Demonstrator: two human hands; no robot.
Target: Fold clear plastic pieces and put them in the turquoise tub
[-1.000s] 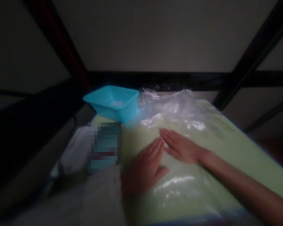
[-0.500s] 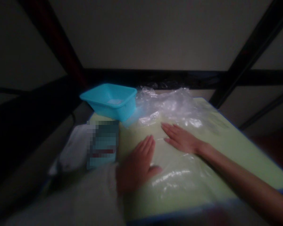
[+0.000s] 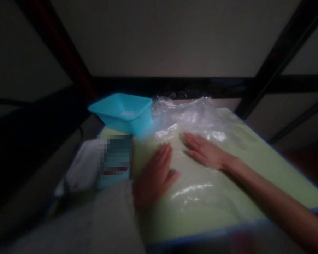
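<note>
A large clear plastic sheet or bag (image 3: 190, 192) lies over the yellow-green tabletop, smooth near me and crumpled toward the back. My left hand (image 3: 156, 176) rests flat on its left part, fingers stretched forward and thumb out to the right. On its middle lies my right hand (image 3: 205, 150), palm down, with the fingers pointing to the back left. Neither hand grips anything. Whether the plastic is a bag or a single sheet I cannot tell.
A turquoise plastic basin (image 3: 137, 121) stands at the back left of the table (image 3: 275, 180), which has a blue edge. Left of my left hand are a white cloth-like bundle (image 3: 82, 165) and a blurred-out greenish item (image 3: 118, 158). Dark beams and a wall stand behind.
My left hand has slid forward a little over the plastic. The right hand has shifted slightly forward too, still flat.
</note>
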